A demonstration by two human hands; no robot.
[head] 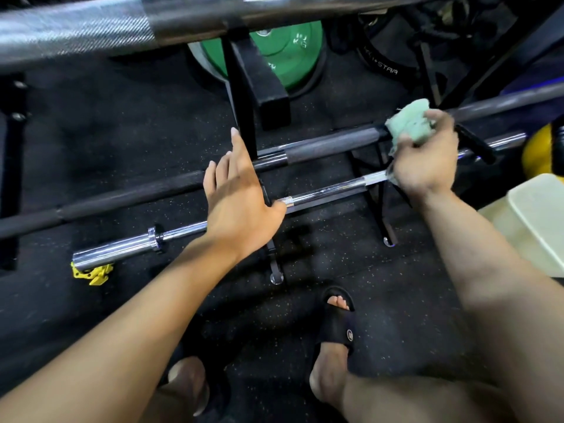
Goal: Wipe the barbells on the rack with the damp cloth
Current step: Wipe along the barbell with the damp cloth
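right hand (427, 160) clutches a soft green cloth (409, 122) over the matte black bar (320, 148); left hand (241, 196), fingers straight, rests on the shiny chrome barbell (323, 195). a black plate (381, 62) reads "star".

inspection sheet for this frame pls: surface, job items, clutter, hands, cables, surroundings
Surface: black speckled rubber floor; no table.
Job's things: chrome barbell lies on a low black rack; black barbell behind it; a third, knurled bar runs across the top, close to the camera; green cloth is bunched up.
Clutter: yellow collar clip on the floor by the chrome bar's end; pale plastic tub at right.
Grippers: left hand is open, fingers straight, over the chrome barbell; right hand grips the cloth at the black barbell.
Cables: nothing seen.
Surroundings: green weight plate behind the rack post; yellow ball-like object far right; the person's sandalled feet below.
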